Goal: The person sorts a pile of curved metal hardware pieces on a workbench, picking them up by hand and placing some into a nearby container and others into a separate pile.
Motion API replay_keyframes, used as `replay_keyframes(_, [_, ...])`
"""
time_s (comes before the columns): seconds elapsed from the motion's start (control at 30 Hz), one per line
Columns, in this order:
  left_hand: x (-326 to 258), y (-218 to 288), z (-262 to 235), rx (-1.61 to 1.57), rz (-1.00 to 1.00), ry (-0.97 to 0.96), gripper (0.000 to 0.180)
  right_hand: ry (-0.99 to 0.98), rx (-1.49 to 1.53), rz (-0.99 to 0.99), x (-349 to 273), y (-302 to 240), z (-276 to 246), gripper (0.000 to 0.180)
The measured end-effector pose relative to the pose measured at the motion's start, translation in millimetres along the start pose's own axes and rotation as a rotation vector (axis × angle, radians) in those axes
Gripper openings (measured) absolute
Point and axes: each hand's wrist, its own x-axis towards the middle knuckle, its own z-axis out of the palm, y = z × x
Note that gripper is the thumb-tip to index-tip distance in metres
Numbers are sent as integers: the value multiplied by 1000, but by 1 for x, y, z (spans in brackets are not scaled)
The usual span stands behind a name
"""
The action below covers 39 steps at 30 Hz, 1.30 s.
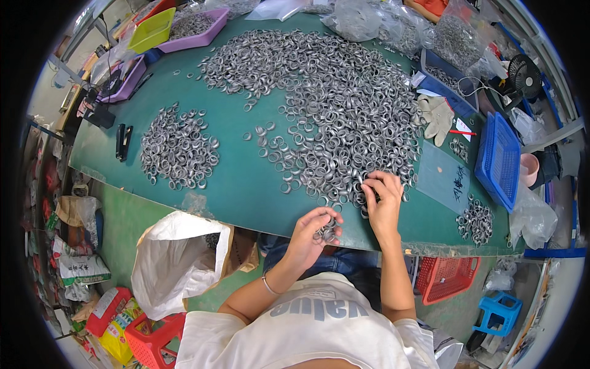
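A broad heap of grey metal rings (pixel 344 104) spreads over the green table (pixel 239 166). By the table's front edge, my left hand (pixel 312 232) is cupped around several rings (pixel 327 231), its fingers curled over them. My right hand (pixel 383 200) reaches to the near edge of the heap, thumb and fingers bent together at the rings there; whether a ring is pinched between them is too small to make out. A smaller pile of rings (pixel 178 147) lies to the left, and another little pile (pixel 474 222) sits at the right front corner.
An open white sack (pixel 178 252) stands below the table's front left edge. Blue baskets (pixel 499 161), a glove (pixel 435 118) and a small fan (pixel 524 75) are on the right. A black stapler (pixel 124 142) lies at left; purple (pixel 195 31) and yellow-green trays (pixel 152 31) stand behind.
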Motion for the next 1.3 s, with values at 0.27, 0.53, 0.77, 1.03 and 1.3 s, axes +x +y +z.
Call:
replay_keyframes(0.27, [0, -1, 7, 101, 1, 74, 15, -135, 753, 297, -21, -19, -14, 5])
replay_keyframes(0.53, [-3, 4, 20, 202, 79, 24, 29, -159, 553, -1, -22, -48, -41, 8])
replay_keyframes(0.77, [-5, 2, 25, 196, 110, -31, 28, -85, 330, -181, -23, -58, -50, 11])
replay_keyframes(1.03, [-7, 2, 25, 200, 121, -37, 26, -80, 330, -189, -25, -61, -52, 13])
replay_keyframes(1.3, [-7, 1, 23, 240, 75, 64, 20, -165, 495, -36, -30, -55, -55, 6])
